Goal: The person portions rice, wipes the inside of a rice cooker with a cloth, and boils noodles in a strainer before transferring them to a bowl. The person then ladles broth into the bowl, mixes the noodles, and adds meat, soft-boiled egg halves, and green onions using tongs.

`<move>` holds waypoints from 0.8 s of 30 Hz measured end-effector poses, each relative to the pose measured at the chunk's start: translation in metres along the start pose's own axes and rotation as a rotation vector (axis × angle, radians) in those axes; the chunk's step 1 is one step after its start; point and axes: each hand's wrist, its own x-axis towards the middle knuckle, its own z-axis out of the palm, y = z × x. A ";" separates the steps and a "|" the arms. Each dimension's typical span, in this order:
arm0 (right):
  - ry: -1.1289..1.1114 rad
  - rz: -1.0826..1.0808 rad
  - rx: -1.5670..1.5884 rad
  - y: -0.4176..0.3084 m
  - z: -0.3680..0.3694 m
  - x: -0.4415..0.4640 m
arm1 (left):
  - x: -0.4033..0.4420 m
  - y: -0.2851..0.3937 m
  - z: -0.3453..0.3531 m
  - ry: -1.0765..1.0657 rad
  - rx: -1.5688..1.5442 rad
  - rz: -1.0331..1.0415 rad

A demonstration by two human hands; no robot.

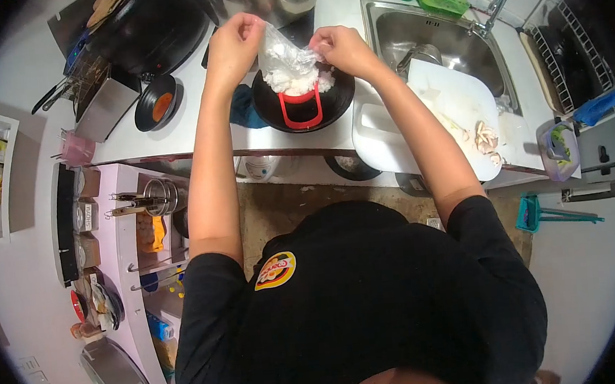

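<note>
Both my hands hold a clear plastic bag (279, 48) by its upper corners, tipped over a black wok (270, 112). White rice (293, 82) lies at the bag's mouth and in the wok, some still inside the plastic. My left hand (234, 46) pinches the bag on the left side. My right hand (344, 49) grips its edge on the right. A red handle cover (303, 124) sits on the wok's near side. Beside the wok on the left is a dark blue cloth (245, 111).
A steel sink (381, 26) stands at the right, with a white cutting board (488, 169) bearing scraps near it. A small black pan (146, 110) with orange-red sauce is on the left counter. A large metal pot (266, 2) stands behind the wok.
</note>
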 end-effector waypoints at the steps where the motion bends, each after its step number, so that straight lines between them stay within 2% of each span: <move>1: 0.018 0.010 0.006 0.000 -0.002 0.003 | 0.004 -0.010 0.004 0.000 0.000 0.004; 4: 0.086 0.016 0.057 -0.002 -0.001 -0.004 | 0.003 -0.020 0.013 -0.030 -0.022 0.024; 7: 0.129 -0.001 0.127 -0.010 -0.013 0.002 | 0.003 -0.004 0.003 0.043 -0.265 -0.106; 8: 0.107 -0.001 0.160 -0.010 -0.014 0.001 | 0.005 0.002 0.000 0.025 -0.249 -0.120; 10: 0.098 -0.053 0.063 0.007 -0.006 0.006 | 0.009 -0.018 0.009 -0.077 0.008 -0.065; 12: 0.050 0.035 0.021 0.008 -0.009 0.008 | 0.008 -0.021 0.013 -0.068 -0.023 -0.101; 14: 0.096 0.041 0.067 0.002 -0.017 0.012 | 0.004 -0.003 0.003 0.068 0.016 -0.129; 15: 0.133 0.038 -0.019 0.010 -0.015 0.014 | 0.007 -0.026 0.014 0.111 0.156 -0.001; 16: 0.164 0.038 -0.101 0.019 -0.010 0.009 | 0.002 -0.030 0.017 0.001 0.146 -0.075; 18: 0.208 0.044 -0.134 0.021 -0.012 0.006 | -0.001 -0.032 0.017 0.163 0.190 0.073; 19: 0.250 0.062 -0.135 0.017 -0.018 0.011 | 0.002 -0.033 0.015 0.174 0.158 -0.029; 20: 0.271 0.108 -0.130 0.017 -0.014 0.003 | 0.001 -0.037 0.017 0.165 0.155 -0.041; 22: 0.165 0.120 0.026 0.001 -0.014 0.001 | -0.001 -0.040 0.021 0.107 0.131 -0.027; 23: 0.109 0.060 -0.014 -0.012 -0.012 -0.002 | 0.000 -0.038 0.027 0.045 -0.129 -0.154; 24: 0.109 0.067 -0.013 -0.023 -0.006 -0.003 | -0.003 -0.030 0.030 0.039 -0.130 -0.158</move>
